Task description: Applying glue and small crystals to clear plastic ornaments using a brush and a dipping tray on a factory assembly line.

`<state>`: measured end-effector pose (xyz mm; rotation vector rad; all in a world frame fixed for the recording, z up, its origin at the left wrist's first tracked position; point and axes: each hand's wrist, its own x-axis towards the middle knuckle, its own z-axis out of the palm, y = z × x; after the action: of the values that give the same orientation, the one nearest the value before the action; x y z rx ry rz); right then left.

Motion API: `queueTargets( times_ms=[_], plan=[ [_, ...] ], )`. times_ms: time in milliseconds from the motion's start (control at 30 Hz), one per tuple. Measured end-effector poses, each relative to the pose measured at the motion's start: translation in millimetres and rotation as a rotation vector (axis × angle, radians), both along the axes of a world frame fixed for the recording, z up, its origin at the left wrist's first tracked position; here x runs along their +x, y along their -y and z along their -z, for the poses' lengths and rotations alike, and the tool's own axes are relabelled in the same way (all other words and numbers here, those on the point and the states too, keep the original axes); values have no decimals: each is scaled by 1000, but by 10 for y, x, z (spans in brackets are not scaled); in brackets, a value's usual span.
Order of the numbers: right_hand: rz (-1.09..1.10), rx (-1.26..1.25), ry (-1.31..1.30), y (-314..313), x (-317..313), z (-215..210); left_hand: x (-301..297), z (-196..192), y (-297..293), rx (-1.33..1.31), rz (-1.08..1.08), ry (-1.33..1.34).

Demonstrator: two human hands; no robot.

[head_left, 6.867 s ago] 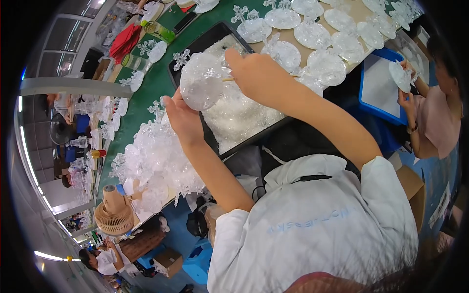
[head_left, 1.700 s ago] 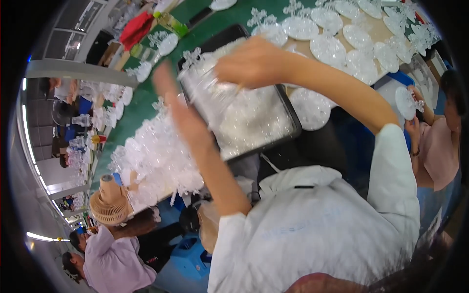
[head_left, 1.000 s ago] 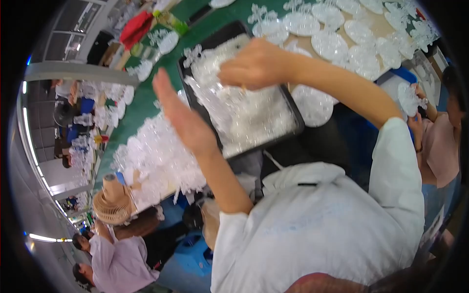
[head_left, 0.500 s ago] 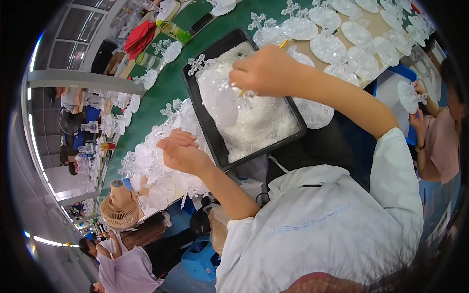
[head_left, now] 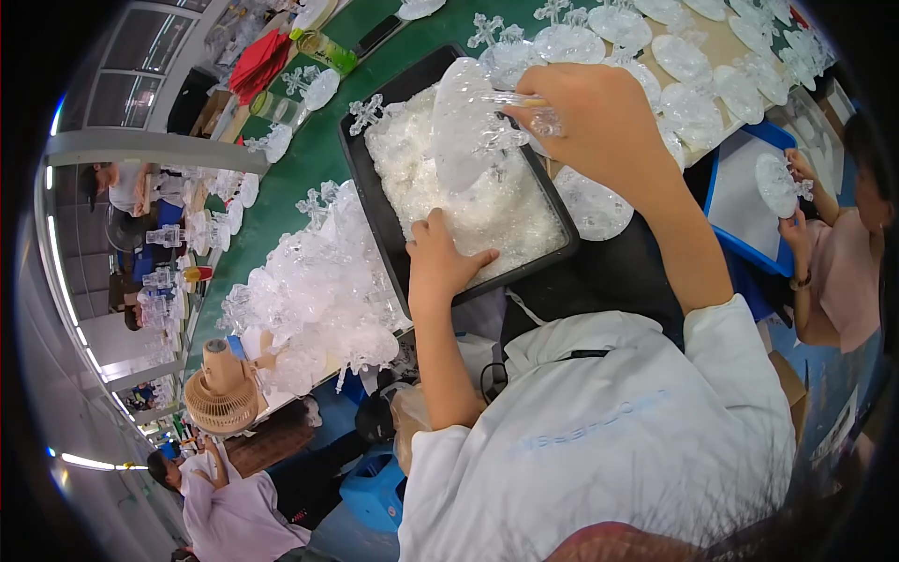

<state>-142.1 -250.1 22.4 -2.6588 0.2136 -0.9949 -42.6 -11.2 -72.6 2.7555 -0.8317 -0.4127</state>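
My right hand [head_left: 590, 117] holds a clear plastic ornament [head_left: 473, 122] by its stem, above a black tray [head_left: 375, 201] filled with small clear plastic pieces [head_left: 487, 211]. My left hand [head_left: 438, 262] rests in the near corner of that tray, fingers down in the loose pieces; whether it grips any is hidden. The tray sits on a green table [head_left: 309, 164].
A heap of clear ornaments [head_left: 318, 281] lies left of the tray. Rows of round clear pieces [head_left: 693, 66] cover the board beyond. A person at the right holds a clear piece [head_left: 775, 183] over a blue tray [head_left: 740, 201]. A small fan [head_left: 220, 398] stands near the heap.
My left hand has moved from the heap at the left into the tray's near corner. My right hand has lifted the ornament a little higher over the tray.
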Motion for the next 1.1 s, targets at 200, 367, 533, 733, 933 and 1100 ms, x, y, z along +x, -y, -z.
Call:
queueTargets(
  times_ms=[200, 367, 533, 733, 933, 1100],
  plan=[
    [57, 69, 65, 21, -147, 142, 34, 58, 96, 81, -144, -27],
    [-14, 128, 47, -72, -337, 183, 315, -6, 111, -182, -67, -33],
    [-74, 175, -38, -160, -492, 189, 388, -282, 322, -336, 64, 103],
    [-101, 61, -43, -305, -612, 255, 506, -514, 570, -338, 43, 192],
    [-125, -63, -87, -716, -625, 507, 892, -432, 909, -194, 436, 169],
    [-100, -28, -9, -807, -681, 646, 937, -404, 977, -243, 493, 188]
  ],
)
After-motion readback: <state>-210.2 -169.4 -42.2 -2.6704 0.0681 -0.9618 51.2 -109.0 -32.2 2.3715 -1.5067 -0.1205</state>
